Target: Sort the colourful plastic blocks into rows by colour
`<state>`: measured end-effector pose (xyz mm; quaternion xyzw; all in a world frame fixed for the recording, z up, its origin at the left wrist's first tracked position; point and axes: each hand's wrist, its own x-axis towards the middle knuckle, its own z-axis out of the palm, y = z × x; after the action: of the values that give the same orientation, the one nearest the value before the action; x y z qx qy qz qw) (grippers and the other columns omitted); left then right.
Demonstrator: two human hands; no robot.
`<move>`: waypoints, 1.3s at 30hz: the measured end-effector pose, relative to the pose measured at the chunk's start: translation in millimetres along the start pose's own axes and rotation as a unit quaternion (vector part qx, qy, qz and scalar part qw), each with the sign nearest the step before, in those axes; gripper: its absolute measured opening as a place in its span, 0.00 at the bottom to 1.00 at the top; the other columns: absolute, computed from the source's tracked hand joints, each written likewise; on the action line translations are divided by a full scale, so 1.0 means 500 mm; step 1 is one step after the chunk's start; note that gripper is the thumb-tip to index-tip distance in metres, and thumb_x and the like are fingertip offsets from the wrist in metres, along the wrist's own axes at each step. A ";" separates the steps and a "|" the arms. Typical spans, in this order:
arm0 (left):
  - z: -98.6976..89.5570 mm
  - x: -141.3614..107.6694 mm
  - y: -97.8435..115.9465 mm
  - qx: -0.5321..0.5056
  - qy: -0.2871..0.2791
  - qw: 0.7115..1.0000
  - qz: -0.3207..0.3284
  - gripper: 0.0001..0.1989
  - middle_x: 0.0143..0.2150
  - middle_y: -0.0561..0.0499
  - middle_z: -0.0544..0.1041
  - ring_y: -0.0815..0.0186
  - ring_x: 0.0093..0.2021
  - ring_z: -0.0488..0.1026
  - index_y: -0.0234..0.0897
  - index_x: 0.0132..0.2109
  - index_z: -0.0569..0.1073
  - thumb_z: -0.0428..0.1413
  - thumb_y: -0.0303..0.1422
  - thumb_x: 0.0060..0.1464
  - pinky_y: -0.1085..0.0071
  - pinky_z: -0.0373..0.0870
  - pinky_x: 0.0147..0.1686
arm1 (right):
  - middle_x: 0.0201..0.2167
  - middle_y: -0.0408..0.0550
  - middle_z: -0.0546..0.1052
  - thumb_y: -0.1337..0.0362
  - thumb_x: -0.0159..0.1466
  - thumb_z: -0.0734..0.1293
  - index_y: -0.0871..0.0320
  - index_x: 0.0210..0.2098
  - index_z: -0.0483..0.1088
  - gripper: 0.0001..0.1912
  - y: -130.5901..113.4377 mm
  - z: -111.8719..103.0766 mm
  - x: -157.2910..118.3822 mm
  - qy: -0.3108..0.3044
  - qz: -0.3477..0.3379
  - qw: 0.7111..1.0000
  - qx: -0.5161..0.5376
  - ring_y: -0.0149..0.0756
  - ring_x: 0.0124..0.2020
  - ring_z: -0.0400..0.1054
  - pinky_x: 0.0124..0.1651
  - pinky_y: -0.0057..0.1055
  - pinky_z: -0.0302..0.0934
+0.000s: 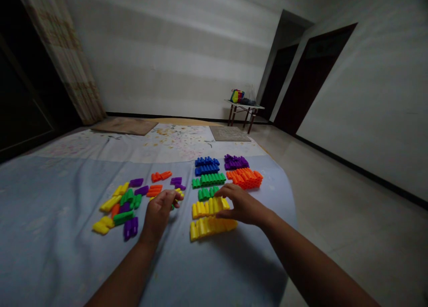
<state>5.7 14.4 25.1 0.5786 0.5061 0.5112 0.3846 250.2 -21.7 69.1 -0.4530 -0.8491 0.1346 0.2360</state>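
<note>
My right hand (pixel 241 205) reaches over the right end of a row of yellow plastic tubes (pixel 201 209). Its thumb and fingertips lie at the two ends of the last tubes, closed on them. A longer yellow row (pixel 210 226) lies nearer to me. Just beyond the hand are green tubes (pixel 212 179) in two rows. My left hand (pixel 163 205) is held over the cloth with its fingers curled. Yellow (pixel 180 192) and green bits show around its fingertips; whether they are held or lie behind is unclear. Left of it lies a loose mixed pile with purple tubes (pixel 130 228).
Blue (pixel 207 169), purple (pixel 236 162) and orange tubes (pixel 245 178) stand grouped at the back right. A pale blue floral cloth (pixel 83 262) covers the table, whose rounded edge is on the right. Two flat mats (pixel 230 134) lie at its far side. A small side table (pixel 245 105) stands by the wall.
</note>
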 end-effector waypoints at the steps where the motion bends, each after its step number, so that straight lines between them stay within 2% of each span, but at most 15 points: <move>1: 0.000 0.000 -0.001 0.012 -0.001 1.000 0.009 0.18 0.25 0.51 0.74 0.69 0.24 0.68 0.35 0.27 0.71 0.47 0.44 0.50 0.73 0.64 0.25 | 0.40 0.50 0.69 0.58 0.52 0.71 0.57 0.45 0.67 0.22 0.008 0.002 -0.002 0.016 0.012 1.000 0.001 0.37 0.40 0.64 0.43 0.35 0.61; 4: 0.000 -0.002 -0.008 0.057 -0.013 0.998 0.034 0.17 0.24 0.53 0.73 0.70 0.24 0.68 0.36 0.26 0.71 0.48 0.44 0.50 0.73 0.65 0.29 | 0.41 0.50 0.68 0.62 0.54 0.70 0.57 0.46 0.65 0.21 0.040 0.001 -0.002 0.064 0.056 0.996 0.007 0.34 0.38 0.64 0.42 0.35 0.62; 8: 0.003 -0.006 -0.018 0.123 -0.039 0.991 0.042 0.16 0.22 0.55 0.71 0.70 0.23 0.67 0.37 0.26 0.71 0.48 0.44 0.50 0.73 0.63 0.27 | 0.41 0.49 0.68 0.65 0.53 0.69 0.58 0.46 0.65 0.20 0.069 -0.004 0.003 0.074 0.082 0.994 0.002 0.33 0.38 0.65 0.42 0.33 0.62; 12: 0.011 -0.012 -0.020 0.196 -0.072 0.975 0.080 0.17 0.23 0.55 0.71 0.68 0.26 0.68 0.37 0.26 0.71 0.46 0.43 0.52 0.73 0.63 0.29 | 0.40 0.48 0.68 0.64 0.52 0.70 0.58 0.45 0.66 0.21 0.065 0.007 0.013 0.042 0.095 0.995 0.008 0.33 0.37 0.65 0.41 0.32 0.62; 16: 0.017 -0.018 -0.020 0.236 -0.091 0.960 0.119 0.17 0.24 0.54 0.73 0.68 0.27 0.69 0.38 0.26 0.71 0.45 0.42 0.52 0.72 0.63 0.30 | 0.41 0.49 0.70 0.62 0.50 0.72 0.58 0.45 0.68 0.23 0.044 0.031 0.034 -0.013 0.079 0.997 0.006 0.34 0.39 0.66 0.42 0.32 0.61; 20: 0.018 -0.021 -0.025 0.245 -0.084 0.957 0.132 0.17 0.24 0.53 0.73 0.68 0.26 0.68 0.38 0.26 0.72 0.45 0.42 0.52 0.72 0.63 0.30 | 0.41 0.52 0.71 0.62 0.50 0.72 0.59 0.46 0.69 0.24 0.023 0.047 0.058 -0.056 0.064 0.996 -0.012 0.38 0.41 0.65 0.43 0.33 0.60; 26: 0.018 -0.022 -0.027 0.242 -0.083 0.957 0.135 0.18 0.24 0.52 0.73 0.68 0.26 0.67 0.37 0.25 0.71 0.44 0.41 0.53 0.73 0.63 0.29 | 0.41 0.53 0.71 0.59 0.50 0.72 0.59 0.47 0.69 0.26 0.020 0.058 0.071 -0.080 0.056 0.994 -0.046 0.41 0.42 0.65 0.42 0.32 0.59; 33: 0.016 -0.022 -0.023 0.247 -0.090 0.956 0.127 0.18 0.23 0.53 0.73 0.68 0.26 0.68 0.38 0.25 0.71 0.44 0.42 0.53 0.72 0.63 0.29 | 0.39 0.53 0.72 0.53 0.48 0.72 0.60 0.46 0.69 0.29 0.031 0.062 0.062 -0.073 0.069 0.994 -0.043 0.41 0.40 0.66 0.40 0.31 0.60; 39: 0.016 -0.022 -0.021 0.247 -0.084 0.957 0.129 0.18 0.23 0.53 0.73 0.68 0.26 0.68 0.38 0.25 0.72 0.44 0.42 0.52 0.73 0.63 0.29 | 0.42 0.53 0.72 0.59 0.52 0.70 0.59 0.46 0.69 0.23 0.043 0.046 0.053 -0.039 0.090 0.995 0.012 0.37 0.40 0.67 0.43 0.32 0.61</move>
<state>12.1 6.4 11.1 0.7565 0.5036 0.3650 0.2019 240.7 11.7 47.3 -0.5193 -0.8118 0.1825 0.1951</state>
